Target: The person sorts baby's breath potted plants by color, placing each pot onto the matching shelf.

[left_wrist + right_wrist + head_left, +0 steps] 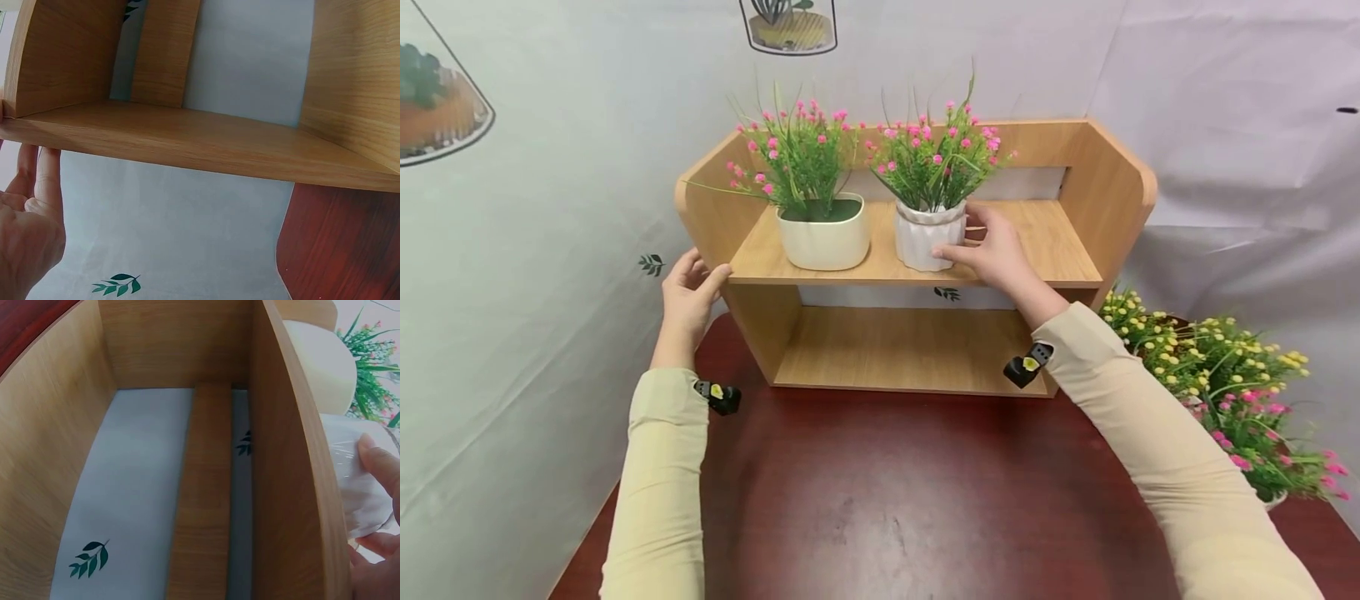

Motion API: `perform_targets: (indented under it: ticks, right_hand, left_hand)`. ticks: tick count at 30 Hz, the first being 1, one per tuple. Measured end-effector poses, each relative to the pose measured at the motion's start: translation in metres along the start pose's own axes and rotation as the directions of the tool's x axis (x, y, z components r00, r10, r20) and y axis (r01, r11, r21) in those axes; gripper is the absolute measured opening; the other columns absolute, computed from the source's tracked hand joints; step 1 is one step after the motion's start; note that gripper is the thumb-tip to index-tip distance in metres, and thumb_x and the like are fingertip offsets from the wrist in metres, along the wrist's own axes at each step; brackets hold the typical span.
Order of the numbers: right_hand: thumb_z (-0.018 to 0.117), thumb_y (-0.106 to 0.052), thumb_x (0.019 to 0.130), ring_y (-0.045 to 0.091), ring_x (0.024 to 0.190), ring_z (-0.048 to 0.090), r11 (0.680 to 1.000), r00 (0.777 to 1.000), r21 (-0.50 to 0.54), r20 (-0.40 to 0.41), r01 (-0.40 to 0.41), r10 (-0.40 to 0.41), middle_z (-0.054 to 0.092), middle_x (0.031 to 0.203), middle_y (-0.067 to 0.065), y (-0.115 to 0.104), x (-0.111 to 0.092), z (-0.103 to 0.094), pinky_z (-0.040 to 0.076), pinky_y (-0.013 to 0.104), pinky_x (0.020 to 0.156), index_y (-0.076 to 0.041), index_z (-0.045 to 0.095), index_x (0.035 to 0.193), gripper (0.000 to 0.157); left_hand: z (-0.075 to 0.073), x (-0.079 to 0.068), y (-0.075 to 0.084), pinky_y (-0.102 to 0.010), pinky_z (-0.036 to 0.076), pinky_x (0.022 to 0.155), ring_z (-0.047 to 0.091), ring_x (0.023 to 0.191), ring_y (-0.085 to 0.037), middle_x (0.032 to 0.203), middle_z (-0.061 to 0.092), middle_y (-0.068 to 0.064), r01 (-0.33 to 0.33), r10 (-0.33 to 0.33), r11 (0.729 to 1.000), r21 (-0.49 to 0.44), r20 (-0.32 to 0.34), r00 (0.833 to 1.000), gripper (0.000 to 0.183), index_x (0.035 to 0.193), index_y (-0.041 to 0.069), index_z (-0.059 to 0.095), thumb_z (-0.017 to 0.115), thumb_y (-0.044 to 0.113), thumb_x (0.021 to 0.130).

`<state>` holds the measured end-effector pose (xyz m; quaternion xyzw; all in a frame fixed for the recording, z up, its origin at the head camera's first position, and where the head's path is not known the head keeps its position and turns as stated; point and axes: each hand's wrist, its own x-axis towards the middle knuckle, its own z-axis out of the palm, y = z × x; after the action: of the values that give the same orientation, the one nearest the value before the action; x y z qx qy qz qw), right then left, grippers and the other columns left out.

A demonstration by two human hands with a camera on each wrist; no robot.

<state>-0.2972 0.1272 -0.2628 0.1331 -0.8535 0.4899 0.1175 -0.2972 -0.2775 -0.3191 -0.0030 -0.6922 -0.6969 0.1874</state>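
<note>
On the upper board of a wooden desktop shelf [880, 346] stands a white ribbed flowerpot [917, 237] with pink flowers and green leaves. My right hand [996, 250] holds this pot from its right side, thumb on the front, fingers around the far side. In the right wrist view the thumb presses on the white pot [353, 481]. To its left stands a cream oval planter [826, 242] with similar pink flowers. My left hand [688, 296] grips the shelf's left side panel, thumb at the front edge. In the left wrist view its fingers [49, 181] touch the outer face.
The shelf stands on a dark red table [880, 500] against a pale wall covering [565, 208] with printed leaves and plants. At the right, beside my right sleeve, are more potted plants with yellow flowers [1210, 350] and pink flowers [1262, 433].
</note>
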Motion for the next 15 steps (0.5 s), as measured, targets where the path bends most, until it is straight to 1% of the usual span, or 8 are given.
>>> perform_targets:
  ticks: [5,10,12,15]
  right_hand:
    - [0.078,-0.015,0.078,0.039,0.116,0.054,0.999,0.999,0.026,0.024,0.03,-0.031,0.052,0.128,0.024,0.0,0.009,0.008,0.046,0.045,0.099,0.0,0.04,0.141,0.075]
    - [0.078,-0.017,0.079,0.038,0.116,0.054,0.999,0.999,0.04,0.044,0.022,-0.024,0.052,0.128,0.024,-0.002,0.011,0.011,0.045,0.045,0.099,-0.002,0.039,0.142,0.076]
    - [0.077,-0.017,0.079,0.038,0.116,0.054,0.999,0.998,0.05,0.055,0.013,-0.016,0.051,0.13,0.024,-0.003,0.011,0.011,0.045,0.045,0.099,-0.002,0.037,0.143,0.077]
    - [0.076,-0.016,0.08,0.038,0.118,0.053,0.998,0.997,0.066,0.074,0.005,-0.01,0.049,0.132,0.024,-0.001,0.012,0.008,0.045,0.046,0.099,-0.001,0.034,0.144,0.078]
  left_hand:
    - [-0.003,-0.002,0.0,-0.033,0.048,0.095,0.058,0.1,-0.009,0.104,0.064,0.007,-0.004,0.004,1.0,0.008,-0.025,1.0,0.043,0.124,0.023,0.062,0.073,0.012,0.084]
    - [-0.002,-0.003,-0.001,-0.028,0.049,0.09,0.058,0.099,-0.009,0.104,0.065,0.008,-0.008,0.008,1.0,-0.012,-0.017,1.0,0.042,0.123,0.023,0.062,0.071,0.009,0.085]
    - [-0.001,-0.002,-0.001,-0.028,0.049,0.09,0.058,0.099,-0.009,0.104,0.064,0.008,-0.008,0.008,1.0,-0.017,-0.011,1.0,0.042,0.124,0.022,0.061,0.07,0.008,0.085]
    - [0.0,-0.001,-0.001,-0.031,0.048,0.095,0.058,0.1,-0.008,0.105,0.064,0.009,-0.001,0.001,1.0,0.0,-0.008,1.0,0.044,0.126,0.023,0.06,0.07,0.008,0.086]
